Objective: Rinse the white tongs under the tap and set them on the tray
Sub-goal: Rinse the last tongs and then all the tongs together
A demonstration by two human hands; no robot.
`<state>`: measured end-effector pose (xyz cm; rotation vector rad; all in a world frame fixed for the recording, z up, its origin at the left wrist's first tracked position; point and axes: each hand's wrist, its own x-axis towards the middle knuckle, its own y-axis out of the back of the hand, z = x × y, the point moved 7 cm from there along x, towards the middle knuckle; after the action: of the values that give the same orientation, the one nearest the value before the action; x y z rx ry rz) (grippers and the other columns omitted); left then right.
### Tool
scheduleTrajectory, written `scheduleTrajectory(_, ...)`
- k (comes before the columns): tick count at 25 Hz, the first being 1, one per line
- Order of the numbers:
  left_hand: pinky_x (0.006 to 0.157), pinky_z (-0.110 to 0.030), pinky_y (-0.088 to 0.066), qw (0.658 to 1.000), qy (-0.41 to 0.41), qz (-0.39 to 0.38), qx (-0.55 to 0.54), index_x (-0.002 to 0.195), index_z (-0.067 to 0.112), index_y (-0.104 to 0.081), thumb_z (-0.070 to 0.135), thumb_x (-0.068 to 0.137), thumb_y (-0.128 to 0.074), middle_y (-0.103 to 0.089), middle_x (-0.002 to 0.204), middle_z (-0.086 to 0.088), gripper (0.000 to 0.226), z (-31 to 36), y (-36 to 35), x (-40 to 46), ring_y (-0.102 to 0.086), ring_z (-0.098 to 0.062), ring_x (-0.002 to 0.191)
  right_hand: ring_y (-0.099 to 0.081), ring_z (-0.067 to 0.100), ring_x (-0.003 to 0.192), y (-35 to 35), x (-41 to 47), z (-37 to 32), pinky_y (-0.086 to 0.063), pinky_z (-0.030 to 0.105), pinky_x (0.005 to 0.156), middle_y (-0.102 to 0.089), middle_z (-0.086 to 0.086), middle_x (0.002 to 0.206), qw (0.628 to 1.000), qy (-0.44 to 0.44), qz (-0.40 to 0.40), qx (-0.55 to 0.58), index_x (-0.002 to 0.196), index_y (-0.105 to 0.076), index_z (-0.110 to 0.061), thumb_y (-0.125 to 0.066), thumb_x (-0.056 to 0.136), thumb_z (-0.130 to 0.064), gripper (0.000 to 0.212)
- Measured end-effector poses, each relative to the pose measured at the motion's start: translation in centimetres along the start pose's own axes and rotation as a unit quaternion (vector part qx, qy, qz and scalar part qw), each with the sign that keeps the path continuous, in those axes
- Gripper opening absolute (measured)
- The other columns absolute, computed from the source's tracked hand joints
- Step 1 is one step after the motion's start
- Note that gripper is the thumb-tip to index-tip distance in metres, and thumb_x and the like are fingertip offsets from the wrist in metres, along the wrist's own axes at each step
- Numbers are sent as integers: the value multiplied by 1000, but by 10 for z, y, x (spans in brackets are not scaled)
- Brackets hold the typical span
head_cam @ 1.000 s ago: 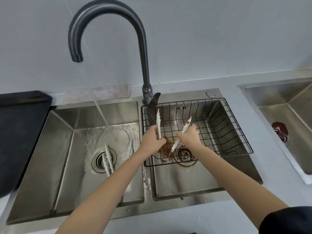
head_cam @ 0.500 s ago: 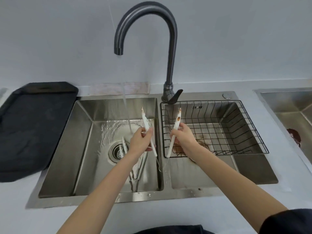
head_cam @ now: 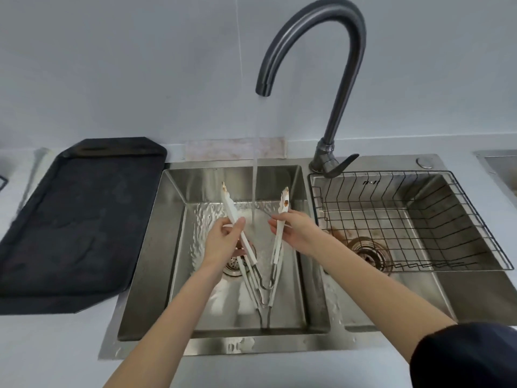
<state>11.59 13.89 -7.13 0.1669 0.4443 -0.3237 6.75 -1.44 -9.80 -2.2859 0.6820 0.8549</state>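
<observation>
White tongs [head_cam: 275, 249] with a metal hinge hang spread in a V over the left sink basin [head_cam: 156, 247]. Brown stains mark both tips. My left hand [head_cam: 226, 242] grips the left arm and my right hand [head_cam: 293, 233] grips the right arm. Water runs from the dark curved tap [head_cam: 330, 79] and falls between the two arms. The black tray [head_cam: 75, 219] lies on the counter left of the sink.
Another pair of white tongs [head_cam: 246, 273] lies in the left basin near the drain [head_cam: 233, 264]. A black wire basket [head_cam: 405, 219] sits in the right basin with brown residue by its drain [head_cam: 366, 252]. A second sink edge [head_cam: 498, 166] shows far right.
Both hands carried the tongs from the wire basket in the right basin leftward into the left basin, under the running water. The view shifted left, showing the whole tray.
</observation>
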Motion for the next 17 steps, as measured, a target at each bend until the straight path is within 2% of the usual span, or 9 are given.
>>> scheduleTrajectory(4, 55, -23, -57, 1000, -15, 24, 5, 108, 8, -50, 30, 89, -58, -58, 73, -1, 30, 9, 23, 24, -62, -15, 64, -58, 17, 76, -32, 20, 1, -47, 30, 91, -53, 12, 87, 1000, -20, -7, 23, 128, -43, 8, -47, 91, 6, 37)
scheduleTrajectory(6, 52, -21, -57, 999, -19, 35, 2, 108, 8, -50, 30, 88, -58, -57, 74, -1, 30, 11, 32, 32, -62, -15, 64, -59, 17, 76, -42, 30, 2, -48, 30, 89, -54, 12, 86, 999, -25, -11, 21, 122, -46, 5, -46, 92, 6, 30)
scheduleTrajectory(9, 45, -13, -53, 998, -19, 62, 8, 107, 10, -50, 31, 88, -59, -56, 74, 0, 30, 11, 44, 47, -60, -11, 64, -60, 19, 78, -54, 48, 7, -52, 27, 75, -56, 13, 87, 999, -44, -10, 26, 113, -46, 3, -45, 93, 5, 20)
scheduleTrajectory(10, 45, -12, -52, 997, -20, 70, 8, 106, 10, -50, 31, 87, -59, -56, 74, 0, 29, 11, 46, 50, -59, -10, 64, -62, 22, 84, -56, 52, 10, -52, 26, 74, -58, 14, 93, 998, -49, -9, 27, 116, -46, 3, -44, 93, 4, 22)
scheduleTrajectory(12, 44, -12, -51, 997, -22, 79, 6, 104, 10, -50, 30, 87, -60, -56, 73, 0, 28, 10, 48, 57, -59, -10, 64, -61, 28, 110, -57, 61, 15, -50, 28, 83, -60, 21, 116, 998, -58, -5, 26, 127, -45, 6, -43, 95, 2, 33)
scheduleTrajectory(13, 44, -12, -51, 996, -19, 82, 3, 104, 10, -50, 30, 87, -60, -55, 73, 0, 28, 10, 48, 59, -59, -11, 65, -59, 29, 115, -57, 64, 17, -47, 28, 87, -58, 22, 122, 998, -63, 0, 30, 129, -44, 8, -43, 95, 0, 34)
scheduleTrajectory(14, 44, -11, -51, 996, -16, 84, -1, 104, 10, -50, 30, 87, -60, -55, 75, -1, 28, 9, 48, 60, -59, -12, 66, -61, 27, 109, -57, 67, 18, -47, 28, 87, -60, 21, 115, 997, -68, 1, 40, 126, -47, 8, -44, 96, -3, 32)
scheduleTrajectory(15, 44, -11, -50, 996, -12, 83, -4, 105, 10, -50, 31, 87, -60, -55, 76, -1, 29, 8, 47, 62, -58, -12, 66, -63, 22, 92, -58, 70, 20, -48, 26, 81, -62, 16, 100, 996, -73, 1, 52, 116, -52, 4, -45, 96, -8, 24)
scheduleTrajectory(17, 43, -10, -49, 997, 0, 81, -7, 104, 10, -49, 31, 88, -58, -55, 75, 0, 28, 6, 47, 63, -57, -10, 64, -53, 12, 61, -59, 75, 24, -47, 20, 59, -52, 6, 71, 992, -91, 1, 83, 90, -53, -6, -47, 97, -20, 16)
